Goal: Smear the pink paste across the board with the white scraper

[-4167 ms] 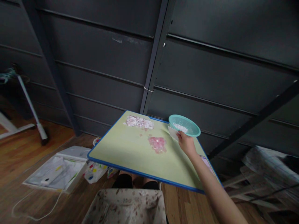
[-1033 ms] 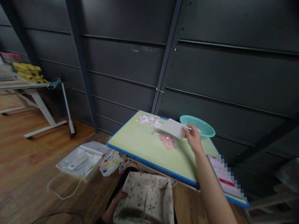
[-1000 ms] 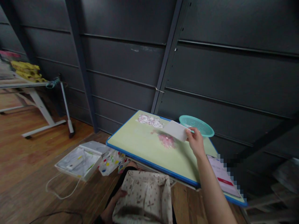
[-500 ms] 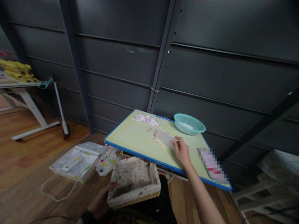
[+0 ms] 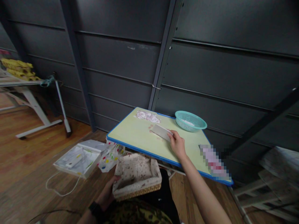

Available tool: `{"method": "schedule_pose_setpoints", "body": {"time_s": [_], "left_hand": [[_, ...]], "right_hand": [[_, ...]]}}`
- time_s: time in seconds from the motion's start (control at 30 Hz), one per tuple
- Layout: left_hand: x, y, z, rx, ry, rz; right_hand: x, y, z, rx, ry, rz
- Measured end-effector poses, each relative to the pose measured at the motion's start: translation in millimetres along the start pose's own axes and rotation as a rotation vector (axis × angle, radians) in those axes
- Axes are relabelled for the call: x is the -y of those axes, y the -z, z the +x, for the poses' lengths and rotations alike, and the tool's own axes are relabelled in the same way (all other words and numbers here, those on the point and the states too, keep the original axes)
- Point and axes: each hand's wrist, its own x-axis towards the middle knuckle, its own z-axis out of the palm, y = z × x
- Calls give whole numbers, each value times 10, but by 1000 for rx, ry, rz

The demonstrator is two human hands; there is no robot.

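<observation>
My right hand (image 5: 177,145) grips a flat white scraper card (image 5: 162,132) and presses it onto the pale green board with a blue rim (image 5: 130,133), over a few pink scraps. Down below the board's near edge, my left hand (image 5: 107,193) holds a fabric-lined wicker basket (image 5: 136,176) by its left side. At the board's far edge lies a pile of pink and white paper scraps (image 5: 147,116). A teal bowl (image 5: 190,120) with white scraps stands at the far right of the board.
A blurred-out card (image 5: 213,162) lies on the board's right end. On the wooden floor to the left sit an open white case (image 5: 78,157) with a cable and a spotted plastic bag (image 5: 108,156). A white table frame (image 5: 35,109) stands at the far left, dark wall panels behind.
My right hand brought the scraper card from the bowl down onto the board and swept it across the pink scraps. My left hand raised the basket up beside the board's near edge.
</observation>
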Motion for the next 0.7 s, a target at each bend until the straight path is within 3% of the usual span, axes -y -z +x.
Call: {"method": "schedule_pose_setpoints", "body": {"time_s": [0.27,0.47,0.63,0.7], "left_hand": [[66,-122,92,-66,-160,114],[-46,-182,73,34,-121,275],[-137,-115,-72,160,-244,464],[-88,-26,-106,149,-328,568]], "right_hand": [[35,-70,50,49,67,16],[34,-90,38,-8,59,-14],[-47,-159,17,64,137,-25],[-70,-183,9,78,156,-42]]}}
